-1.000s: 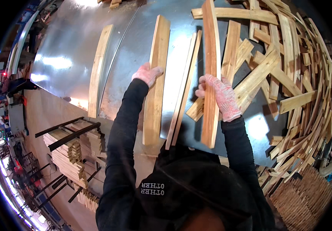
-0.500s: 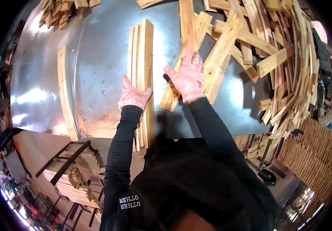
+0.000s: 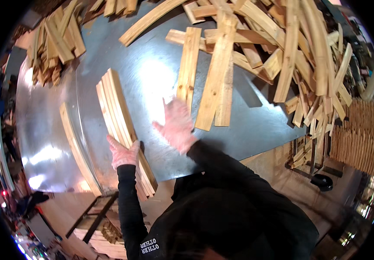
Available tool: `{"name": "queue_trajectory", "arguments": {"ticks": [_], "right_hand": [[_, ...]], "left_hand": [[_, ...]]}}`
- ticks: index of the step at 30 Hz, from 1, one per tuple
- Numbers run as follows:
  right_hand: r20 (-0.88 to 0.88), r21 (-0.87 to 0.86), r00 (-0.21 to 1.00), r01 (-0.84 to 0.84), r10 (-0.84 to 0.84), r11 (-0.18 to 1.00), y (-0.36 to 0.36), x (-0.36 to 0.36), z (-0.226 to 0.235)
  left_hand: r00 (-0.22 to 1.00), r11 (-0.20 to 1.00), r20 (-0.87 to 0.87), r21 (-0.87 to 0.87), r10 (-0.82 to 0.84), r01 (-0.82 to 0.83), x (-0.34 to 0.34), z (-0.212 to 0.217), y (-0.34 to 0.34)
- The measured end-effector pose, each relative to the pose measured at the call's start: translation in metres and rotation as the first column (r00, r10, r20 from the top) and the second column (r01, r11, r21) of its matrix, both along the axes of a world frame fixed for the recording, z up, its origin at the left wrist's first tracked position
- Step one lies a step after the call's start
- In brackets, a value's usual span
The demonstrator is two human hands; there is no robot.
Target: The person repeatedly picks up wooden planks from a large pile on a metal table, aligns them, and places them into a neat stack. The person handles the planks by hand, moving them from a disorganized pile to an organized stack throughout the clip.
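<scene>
My left hand (image 3: 124, 152), in a pale glove, grips a bundle of several long wooden slats (image 3: 116, 113) standing on edge on the shiny metal table (image 3: 152, 82). The bundle runs from the table's middle down over its near edge. My right hand (image 3: 177, 125), gloved and blurred by motion, hovers open above the bare metal just right of the bundle, holding nothing. Two flat planks (image 3: 187, 65) (image 3: 216, 73) lie beyond its fingers.
A single curved slat (image 3: 77, 152) lies left of the bundle. A big heap of loose slats (image 3: 299, 56) covers the table's right and far side. More short pieces (image 3: 52, 43) pile at the far left. Stacked slats (image 3: 360, 134) stand on the floor at right.
The view has swung right. My left hand has gathered the slats into a tight bundle, now angled. My right hand has let go of the plank it touched and moved back toward me.
</scene>
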State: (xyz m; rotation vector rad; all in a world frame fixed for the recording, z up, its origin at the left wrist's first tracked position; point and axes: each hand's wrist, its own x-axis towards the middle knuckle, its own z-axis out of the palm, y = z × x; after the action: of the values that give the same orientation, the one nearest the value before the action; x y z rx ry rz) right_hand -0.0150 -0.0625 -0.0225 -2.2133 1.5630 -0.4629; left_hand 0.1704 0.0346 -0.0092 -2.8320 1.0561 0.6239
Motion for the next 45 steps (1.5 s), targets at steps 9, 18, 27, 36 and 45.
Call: {"name": "queue_trajectory", "arguments": {"ticks": [9,18,27,36,45], "right_hand": [[0.084,0.248,0.995,-0.072,0.052,0.966,0.026,0.041,-0.063],[-0.157,-0.582,0.367,0.716,-0.917,0.386,-0.06,-0.425,0.071],[0.193,0.161,0.175,0.965,-0.965,0.207,-0.086,-0.693,0.087],[0.01,0.075,0.997,0.069,-0.07,0.995,-0.059,-0.607,0.176],[-0.19,-0.177,0.907,0.346,-0.377,0.921,-0.183,-0.525,0.102]], "left_hand": [[0.975,0.906,-0.011,-0.372,-0.22,0.2,0.023,-0.049,0.022],[0.925,0.959,0.305,-0.097,-0.224,0.265,-0.023,-0.008,0.017],[0.452,0.785,-0.694,-0.619,-0.56,0.023,-0.359,0.035,-0.083],[-0.157,0.764,-0.777,-0.523,-0.609,-0.377,-0.632,0.079,-0.166],[0.133,0.632,-0.865,-0.449,-0.483,-0.632,-0.574,0.007,-0.159]]}}
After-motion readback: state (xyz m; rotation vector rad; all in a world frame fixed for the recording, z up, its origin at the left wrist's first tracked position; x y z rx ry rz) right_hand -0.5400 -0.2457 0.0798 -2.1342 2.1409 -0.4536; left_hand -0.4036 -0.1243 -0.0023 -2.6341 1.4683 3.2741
